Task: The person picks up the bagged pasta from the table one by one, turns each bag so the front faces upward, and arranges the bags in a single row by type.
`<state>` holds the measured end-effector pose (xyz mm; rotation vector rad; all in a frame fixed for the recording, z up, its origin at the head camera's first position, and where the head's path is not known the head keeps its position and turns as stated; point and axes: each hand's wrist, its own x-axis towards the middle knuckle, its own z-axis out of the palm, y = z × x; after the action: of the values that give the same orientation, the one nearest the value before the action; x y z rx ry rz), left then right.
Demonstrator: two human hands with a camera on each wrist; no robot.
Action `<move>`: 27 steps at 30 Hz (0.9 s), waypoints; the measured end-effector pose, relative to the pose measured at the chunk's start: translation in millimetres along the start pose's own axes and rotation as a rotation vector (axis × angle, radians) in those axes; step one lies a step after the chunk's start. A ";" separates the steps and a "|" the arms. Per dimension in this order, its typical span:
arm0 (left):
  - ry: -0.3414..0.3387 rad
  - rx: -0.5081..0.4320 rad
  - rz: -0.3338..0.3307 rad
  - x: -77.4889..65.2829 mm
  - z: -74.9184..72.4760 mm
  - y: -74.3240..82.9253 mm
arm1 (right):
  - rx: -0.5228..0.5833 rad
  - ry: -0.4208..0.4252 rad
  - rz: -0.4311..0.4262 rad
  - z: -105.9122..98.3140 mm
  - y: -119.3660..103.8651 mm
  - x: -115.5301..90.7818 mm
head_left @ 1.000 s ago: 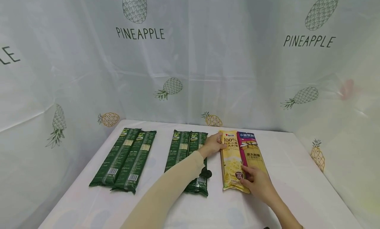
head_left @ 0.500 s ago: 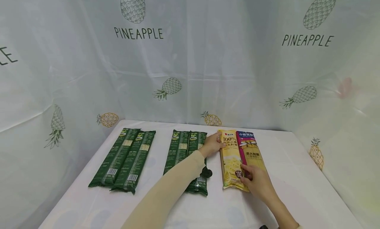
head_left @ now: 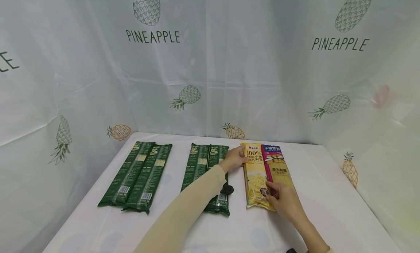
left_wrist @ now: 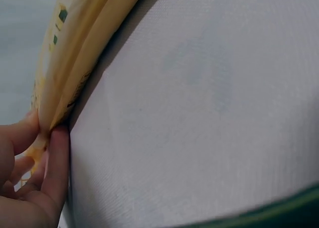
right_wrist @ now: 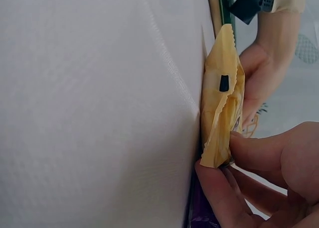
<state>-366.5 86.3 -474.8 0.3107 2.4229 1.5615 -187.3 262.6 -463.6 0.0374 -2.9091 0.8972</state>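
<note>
A yellow pasta packet lies face up on the right part of the table. My left hand pinches its left edge near the top, thumb above and fingers at the side, as the left wrist view shows of that hand. At the lower right corner my right hand pinches the same packet between thumb and fingers. In the right wrist view the packet's crimped end sits by the right thumb. Beside it on the right is a purple-and-yellow pasta packet, its lower part hidden behind my right hand.
Two green pasta packets lie side by side in the middle, partly covered by my left forearm. Another green pair rests at the left. A pineapple-print curtain rises behind and beside the white table.
The head view has shifted very slightly. Both hands keep their grip on the yellow pasta packet, and the packets stay practically where they were.
</note>
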 end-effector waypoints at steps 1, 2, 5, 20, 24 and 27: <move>-0.007 -0.008 -0.001 0.0 -0.5 0.8 | -0.006 0.002 0.000 -0.2 0.0 -0.2; -0.013 -0.018 -0.001 -0.1 -1.0 1.8 | -0.012 0.003 -0.001 -0.5 0.0 -0.3; -0.029 -0.037 -0.007 0.9 -2.0 3.4 | -0.028 0.005 -0.003 -1.3 -0.3 -0.6; -0.110 -0.012 -0.014 -10.9 -16.7 9.6 | -0.029 -0.033 -0.004 -9.2 -16.3 -6.0; -0.175 0.008 -0.003 -17.4 -38.2 10.4 | 0.011 -0.006 -0.041 -11.3 -22.1 -11.4; -0.187 0.002 0.028 -21.3 -58.7 10.1 | 0.070 0.020 -0.087 -12.3 -29.0 -14.5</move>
<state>-364.3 33.3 -440.3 0.4710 2.2862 1.4704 -170.3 245.4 -438.7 0.1587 -2.8322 0.9789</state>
